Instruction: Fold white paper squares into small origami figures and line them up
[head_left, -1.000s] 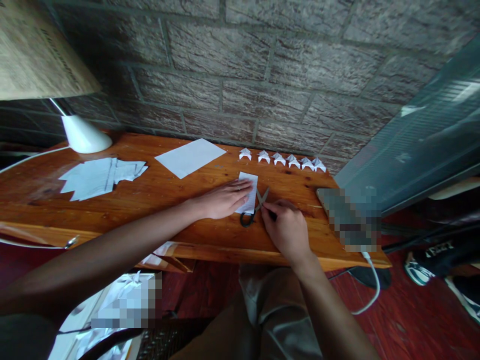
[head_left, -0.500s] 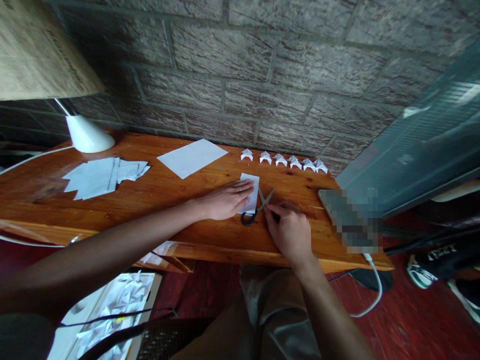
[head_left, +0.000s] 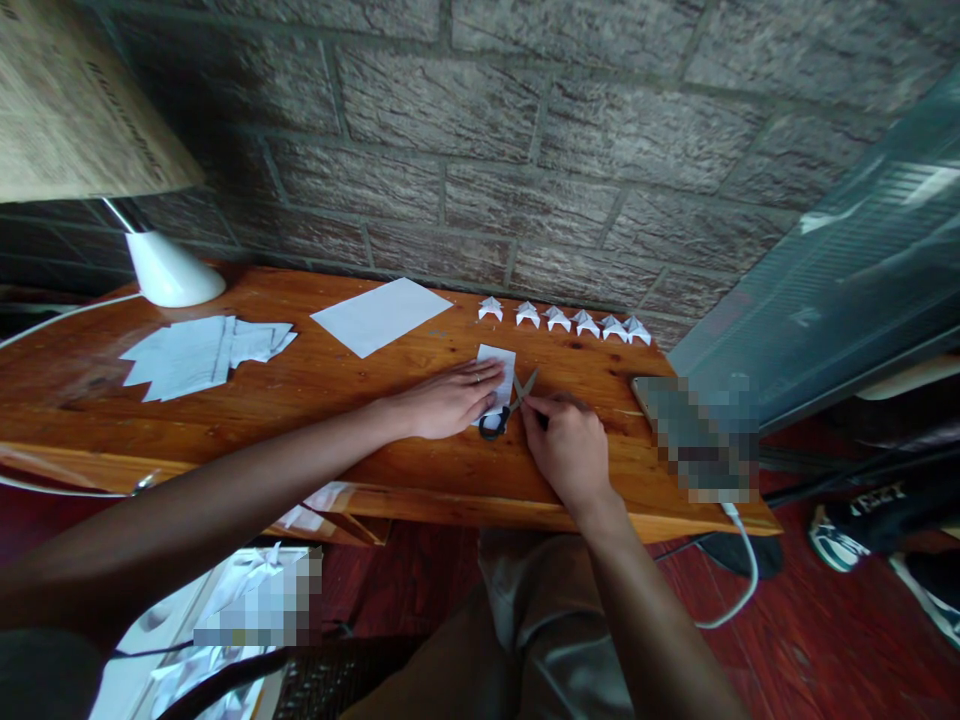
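Note:
My left hand (head_left: 457,397) lies flat, fingers stretched out, on a small white paper piece (head_left: 502,357), covering its middle. Right beside the paper, my right hand (head_left: 570,440) grips a pair of scissors (head_left: 517,402) with its fingers closed. The scissors' blades are spread and point away from me, close to the paper's right edge. One black handle loop shows at the paper's near end; the other is hidden by my right hand. Beyond the hands, several small folded white paper shapes (head_left: 556,319) stand in a row. A larger white sheet (head_left: 381,318) lies to their left.
A pile of cut paper pieces (head_left: 214,352) lies on the wooden table (head_left: 360,400) near a lamp (head_left: 172,270). A pixelated device (head_left: 645,400) with a white cable (head_left: 750,570) is at the right. A stone wall (head_left: 517,130) rises behind. Below left stands a box with folded papers (head_left: 176,690).
My right hand and the scissors have shifted slightly left, nearer to the paper under my left hand. My left hand stays flat on it.

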